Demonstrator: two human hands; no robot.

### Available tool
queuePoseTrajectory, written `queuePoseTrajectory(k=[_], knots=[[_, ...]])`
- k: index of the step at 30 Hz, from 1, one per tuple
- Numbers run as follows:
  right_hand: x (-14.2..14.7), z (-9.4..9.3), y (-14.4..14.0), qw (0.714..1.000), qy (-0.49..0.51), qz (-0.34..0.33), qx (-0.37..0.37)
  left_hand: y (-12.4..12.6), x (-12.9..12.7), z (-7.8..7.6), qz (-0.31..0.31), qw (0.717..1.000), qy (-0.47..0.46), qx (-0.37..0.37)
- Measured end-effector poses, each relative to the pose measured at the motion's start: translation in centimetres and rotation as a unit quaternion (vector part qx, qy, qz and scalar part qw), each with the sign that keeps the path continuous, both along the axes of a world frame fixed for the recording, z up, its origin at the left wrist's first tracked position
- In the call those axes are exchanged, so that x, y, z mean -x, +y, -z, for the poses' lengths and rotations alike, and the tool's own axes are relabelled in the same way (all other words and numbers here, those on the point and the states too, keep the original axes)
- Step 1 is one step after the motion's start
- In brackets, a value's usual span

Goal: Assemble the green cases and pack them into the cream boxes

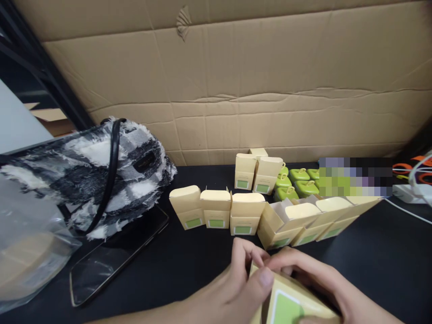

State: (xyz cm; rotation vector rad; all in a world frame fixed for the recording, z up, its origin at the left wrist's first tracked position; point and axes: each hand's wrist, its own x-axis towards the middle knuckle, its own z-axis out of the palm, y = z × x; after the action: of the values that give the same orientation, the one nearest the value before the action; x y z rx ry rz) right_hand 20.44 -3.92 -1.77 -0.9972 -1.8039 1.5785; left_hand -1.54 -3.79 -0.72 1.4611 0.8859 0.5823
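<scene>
Low in the view, a pale yellow cardboard box [286, 308] with a green label is held between both hands. My left hand [241, 283] grips its left side, thumb pressed along the edge. My right hand [313, 274] wraps round the far and right side, its fingertips meeting the left ones at the upper end. What the box contains is hidden. Just beyond my hands stands a row of matching boxes [216, 209] with raised flaps. A tighter group of open boxes [305, 220] stands to the right, leaning together.
Green lidded items [306, 189] with small loops sit behind the right group, near further boxes [245, 171]. A phone [114, 261], a fringed black-and-white bag [124, 166] and a plastic bag [33, 261] lie left. Cables [415, 184] lie far right. A cardboard sheet [236, 67] stands behind.
</scene>
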Motion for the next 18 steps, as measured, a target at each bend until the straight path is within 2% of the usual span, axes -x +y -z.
queuePoseTrajectory(k=[3, 6, 11, 18], knots=[[-0.2, 0.4, -0.2, 1.0, -0.006, 0.003, 0.0, -0.1, -0.1, 1.0, 0.039, 0.998, -0.038, -0.041], [-0.2, 0.4, -0.4, 1.0, -0.006, 0.01, 0.0, 0.1, 0.2, 1.3, 0.069, 0.994, -0.069, -0.056], [-0.4, 0.6, -0.4, 0.999, -0.027, 0.031, -0.036, 0.4, 0.7, 0.8, 0.086, 0.995, -0.03, -0.044], [-0.7, 1.6, -0.6, 0.998, -0.036, 0.022, -0.036, 0.6, 0.4, 1.7, 0.1, 0.987, -0.057, -0.11]])
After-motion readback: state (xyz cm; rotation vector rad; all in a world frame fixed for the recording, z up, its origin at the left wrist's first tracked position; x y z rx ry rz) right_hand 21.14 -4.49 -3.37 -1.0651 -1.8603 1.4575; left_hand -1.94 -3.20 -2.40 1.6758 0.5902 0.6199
